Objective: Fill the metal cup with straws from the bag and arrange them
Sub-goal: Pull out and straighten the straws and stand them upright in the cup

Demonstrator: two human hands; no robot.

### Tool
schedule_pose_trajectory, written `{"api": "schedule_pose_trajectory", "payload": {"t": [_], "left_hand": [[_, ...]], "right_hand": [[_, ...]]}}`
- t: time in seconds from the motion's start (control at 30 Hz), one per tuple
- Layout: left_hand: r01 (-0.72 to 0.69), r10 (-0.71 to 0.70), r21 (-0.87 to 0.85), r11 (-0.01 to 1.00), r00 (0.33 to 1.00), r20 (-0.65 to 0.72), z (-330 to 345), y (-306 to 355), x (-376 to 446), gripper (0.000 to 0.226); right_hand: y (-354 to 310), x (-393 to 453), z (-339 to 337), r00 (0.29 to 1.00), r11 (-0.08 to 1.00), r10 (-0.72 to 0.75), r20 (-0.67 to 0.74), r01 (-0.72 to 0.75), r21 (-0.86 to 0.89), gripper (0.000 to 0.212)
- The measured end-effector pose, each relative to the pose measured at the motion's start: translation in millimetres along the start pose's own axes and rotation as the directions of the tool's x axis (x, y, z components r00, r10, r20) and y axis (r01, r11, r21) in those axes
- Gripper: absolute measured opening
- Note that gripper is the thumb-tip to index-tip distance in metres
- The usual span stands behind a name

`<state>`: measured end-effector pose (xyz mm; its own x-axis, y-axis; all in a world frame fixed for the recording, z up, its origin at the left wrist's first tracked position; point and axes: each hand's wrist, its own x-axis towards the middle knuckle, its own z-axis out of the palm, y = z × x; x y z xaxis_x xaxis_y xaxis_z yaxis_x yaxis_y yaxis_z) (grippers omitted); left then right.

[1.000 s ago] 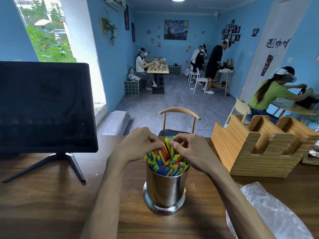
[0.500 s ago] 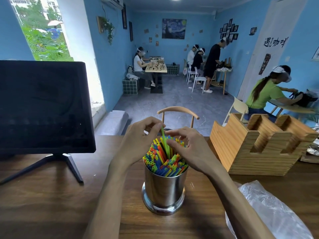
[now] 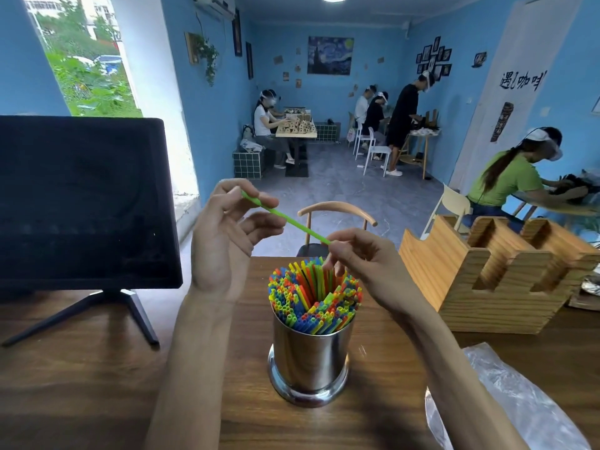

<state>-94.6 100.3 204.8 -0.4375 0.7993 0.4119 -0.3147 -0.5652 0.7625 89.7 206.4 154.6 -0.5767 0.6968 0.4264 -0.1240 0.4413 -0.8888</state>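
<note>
On wooden table, blue-walled room: left hand, right hand pinch green straw

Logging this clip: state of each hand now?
Left hand: pinching the green straw.
Right hand: pinching the same straw's other end.

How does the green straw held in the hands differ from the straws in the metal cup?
The green straw is out in the air, slanted, pinched by the left hand and right hand; the straws in the cup stand packed, roughly upright, in the metal cup. It is single; they are many and multicoloured. Both are thin tubes.
</note>
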Motion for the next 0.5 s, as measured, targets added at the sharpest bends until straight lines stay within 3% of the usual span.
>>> {"api": "schedule_pose_trajectory", "payload": {"t": [0.07,0.13,0.2,0.27,0.37,0.43,0.5], "left_hand": [[0.039,-0.044,-0.089,0.995,0.997,-0.058,-3,-3,1,0.027],[0.07,-0.076,-0.059,0.996,0.991,-0.109,-6,-10,3,0.027],[0.132,-0.115,0.11,0.985,0.982,-0.147,-10,-19,7,0.026],[0.226,-0.178,0.36,0.905,0.97,-0.163,-17,-28,9,0.023],[0.212,-0.202,0.771,0.601,0.973,-0.11,-31,-44,11,0.015],[0.18,-0.19,0.879,0.442,0.976,-0.105,-35,-53,11,0.011],[0.204,-0.217,0.913,0.352,0.967,-0.132,-35,-62,13,0.014]], "right_hand": [[-3,-1,-3,0.995,0.983,0.054,-0.083,-0.039,0.18,0.017],[-6,0,-5,0.981,0.931,0.109,-0.162,-0.044,0.363,0.019],[-10,3,-8,0.964,0.863,0.121,-0.235,0.014,0.504,0.015],[-14,6,-11,0.942,0.823,0.11,-0.317,0.093,0.56,0.011],[-15,10,-18,0.895,0.871,0.048,-0.443,0.18,0.458,0.012],[-12,13,-20,0.88,0.933,-0.048,-0.473,0.208,0.292,0.011],[-7,14,-17,0.872,0.979,-0.157,-0.463,0.201,0.047,0.023]]}}
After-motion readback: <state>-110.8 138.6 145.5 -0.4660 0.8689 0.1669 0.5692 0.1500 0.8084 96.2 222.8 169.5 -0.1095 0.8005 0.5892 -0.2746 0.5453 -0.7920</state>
